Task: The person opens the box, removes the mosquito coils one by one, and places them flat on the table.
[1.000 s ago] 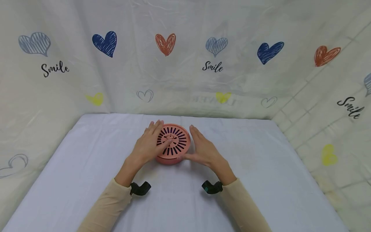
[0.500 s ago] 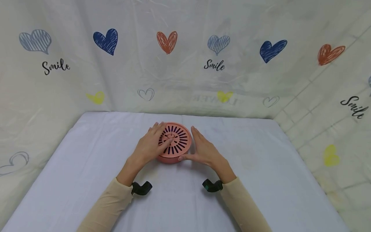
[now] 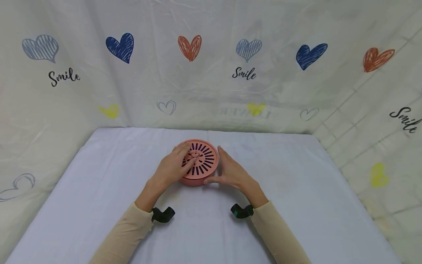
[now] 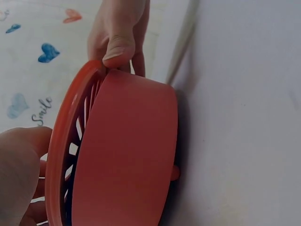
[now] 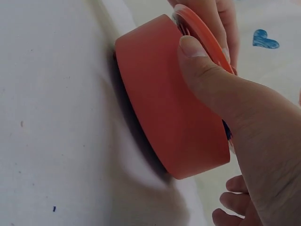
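Note:
A round coral-pink box sits on the white-covered table. Its slotted lid (image 3: 205, 172) has radial slits and a small raised knob in the middle. Across the left part of this lid lies my left hand (image 3: 169, 167), fingers bent over the slits and thumb near the knob. My right hand (image 3: 234, 173) holds the base (image 3: 193, 182) from the right, thumb against the near side wall. In the left wrist view, a gap shows between the lid (image 4: 57, 146) and base (image 4: 124, 146). The right wrist view shows the right thumb (image 5: 200, 63) pressing the base wall. The box's inside is hidden.
A white cloth (image 3: 280, 205) covers the table. Behind it hangs a pale curtain (image 3: 211, 84) printed with hearts and the word Smile. Dark wrist cameras sit at the left wrist (image 3: 163, 215) and right wrist (image 3: 241, 211).
My left fingers have drawn in from past the lid's far left edge onto its slotted top. The right hand keeps its place on the base, which has barely shifted.

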Demonstrator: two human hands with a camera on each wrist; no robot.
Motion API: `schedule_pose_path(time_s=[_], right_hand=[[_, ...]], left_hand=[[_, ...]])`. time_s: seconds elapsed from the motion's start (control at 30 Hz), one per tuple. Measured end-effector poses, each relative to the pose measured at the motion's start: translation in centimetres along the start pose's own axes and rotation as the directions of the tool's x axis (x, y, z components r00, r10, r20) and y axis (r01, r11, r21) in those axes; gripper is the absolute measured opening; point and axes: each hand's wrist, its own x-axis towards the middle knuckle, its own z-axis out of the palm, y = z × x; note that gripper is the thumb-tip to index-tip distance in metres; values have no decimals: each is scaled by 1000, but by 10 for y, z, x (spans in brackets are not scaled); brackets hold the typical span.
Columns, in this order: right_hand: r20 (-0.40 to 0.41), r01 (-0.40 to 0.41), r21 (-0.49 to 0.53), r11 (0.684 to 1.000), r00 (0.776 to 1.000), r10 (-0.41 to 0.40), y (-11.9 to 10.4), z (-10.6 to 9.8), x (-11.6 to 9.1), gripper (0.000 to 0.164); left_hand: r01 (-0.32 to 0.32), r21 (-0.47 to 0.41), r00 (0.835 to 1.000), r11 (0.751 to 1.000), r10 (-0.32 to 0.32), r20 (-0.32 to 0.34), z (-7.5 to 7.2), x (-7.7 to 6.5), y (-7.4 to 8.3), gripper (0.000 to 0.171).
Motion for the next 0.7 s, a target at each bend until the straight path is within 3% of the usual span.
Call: schedule_pose_path(time_s=[0.3,0.7], right_hand=[[2,34,100,994,999,-34,8,6,3,138],[-2,43,182,982,999,-44,16,16,8,134]], left_hand=[[-46,-5,998,999,46,-45,4,1,0,45],[-38,-22,996,999,36,-78,7,0,-1,35]])
